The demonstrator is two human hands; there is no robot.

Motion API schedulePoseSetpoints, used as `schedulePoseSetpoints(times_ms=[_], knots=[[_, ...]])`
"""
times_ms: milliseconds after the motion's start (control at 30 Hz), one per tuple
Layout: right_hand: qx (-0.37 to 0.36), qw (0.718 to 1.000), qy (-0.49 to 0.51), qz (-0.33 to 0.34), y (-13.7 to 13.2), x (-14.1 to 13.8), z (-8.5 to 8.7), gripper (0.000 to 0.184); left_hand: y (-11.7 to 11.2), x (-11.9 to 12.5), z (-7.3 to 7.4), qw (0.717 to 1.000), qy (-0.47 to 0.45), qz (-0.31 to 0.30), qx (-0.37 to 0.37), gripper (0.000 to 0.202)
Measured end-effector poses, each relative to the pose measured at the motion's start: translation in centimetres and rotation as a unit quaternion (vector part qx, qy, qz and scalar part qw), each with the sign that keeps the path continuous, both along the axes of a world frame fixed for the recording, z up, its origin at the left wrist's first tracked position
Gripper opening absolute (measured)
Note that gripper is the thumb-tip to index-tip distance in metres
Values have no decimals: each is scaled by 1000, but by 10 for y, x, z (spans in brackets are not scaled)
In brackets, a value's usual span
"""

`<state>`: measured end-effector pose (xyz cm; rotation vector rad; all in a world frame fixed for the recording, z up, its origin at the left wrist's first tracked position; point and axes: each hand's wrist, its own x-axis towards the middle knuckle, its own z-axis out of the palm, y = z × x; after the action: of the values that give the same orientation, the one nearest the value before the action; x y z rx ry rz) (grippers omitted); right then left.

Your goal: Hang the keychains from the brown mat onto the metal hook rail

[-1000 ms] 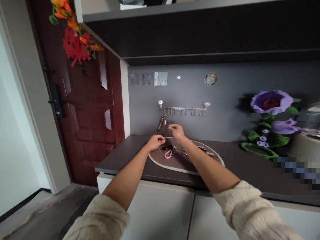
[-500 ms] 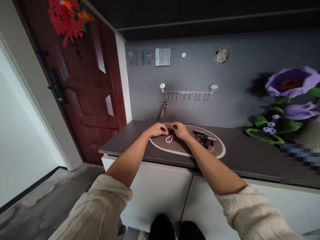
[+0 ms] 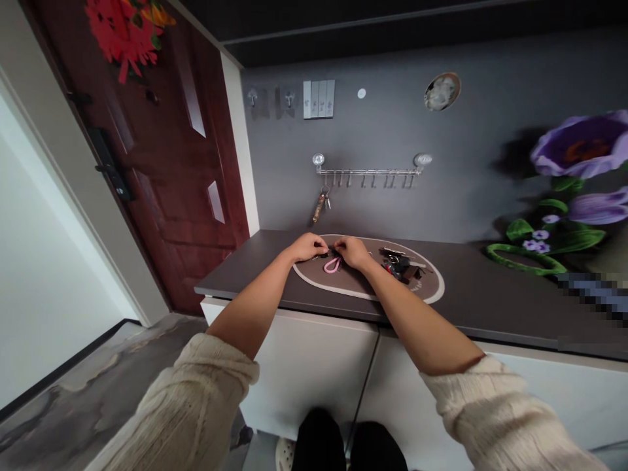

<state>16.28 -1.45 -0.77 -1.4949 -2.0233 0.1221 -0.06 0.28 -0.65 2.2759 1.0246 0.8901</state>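
My left hand (image 3: 307,247) and my right hand (image 3: 352,252) meet over the left part of an oval brown mat (image 3: 432,296) on a dark countertop. Both are curled, fingertips pinched on a key bunch with a pink loop strap (image 3: 332,264) that lies between them. A second heap of keys (image 3: 400,264) rests on the mat to the right of my right hand. On the wall above, a chrome hook rail (image 3: 369,171) carries one key bunch with a brown fob (image 3: 319,205) at its left end.
The dark countertop (image 3: 490,307) tops white cabinet doors (image 3: 304,366). A dark red door (image 3: 161,163) stands at the left with a red decoration. Wall switches (image 3: 318,99) and small hooks are above the rail. Purple flowers (image 3: 579,150) stand at the right.
My right hand came down from near the hook rail to the mat and joined my left hand on the pink-strap keys. The view tilted downward.
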Motion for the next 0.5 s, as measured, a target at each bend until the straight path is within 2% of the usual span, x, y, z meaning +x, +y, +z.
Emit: schedulePoseSetpoints(times_ms=[267, 500], knots=[[-2, 1000, 15, 15, 1, 0, -1, 15, 7, 1, -2, 991, -121, 36, -52, 15], [17, 992, 113, 58, 3, -1, -1, 15, 6, 1, 0, 966, -230, 32, -110, 15]])
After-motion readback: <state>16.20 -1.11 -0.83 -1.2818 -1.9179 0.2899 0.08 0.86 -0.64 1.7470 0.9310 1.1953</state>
